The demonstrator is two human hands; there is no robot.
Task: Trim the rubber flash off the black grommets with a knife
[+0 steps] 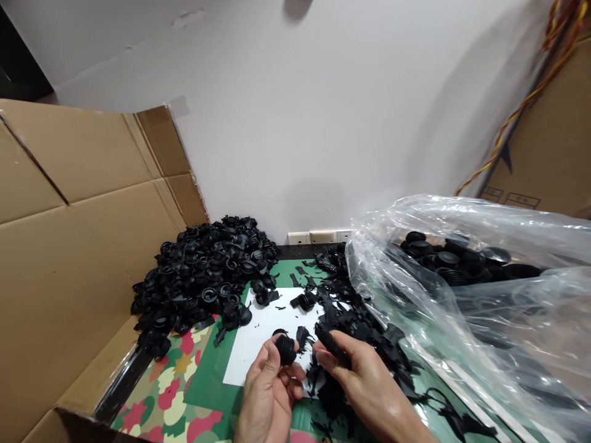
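Note:
My left hand [272, 384] grips a black ribbed rubber bellows [286, 349] between thumb and fingers, above a white sheet [240, 360]. Just to its right, my right hand [357, 369] is closed around a slim black stick-like thing [333, 346]; whether it is a tool or a rubber piece I cannot tell. Its tip points up and left, apart from the bellows. Another ribbed bellows [306, 301] lies on the sheet beyond my hands, with a few black scraps [302, 337] nearby.
Black rubber pieces [207, 264] are heaped at the left against a cardboard box [92, 209]. Trimmed scraps [351, 307] spread over the green mat [207, 375] on the right. A clear plastic bag [498, 320] holds more round black parts [447, 258]. A wall [323, 123] stands behind.

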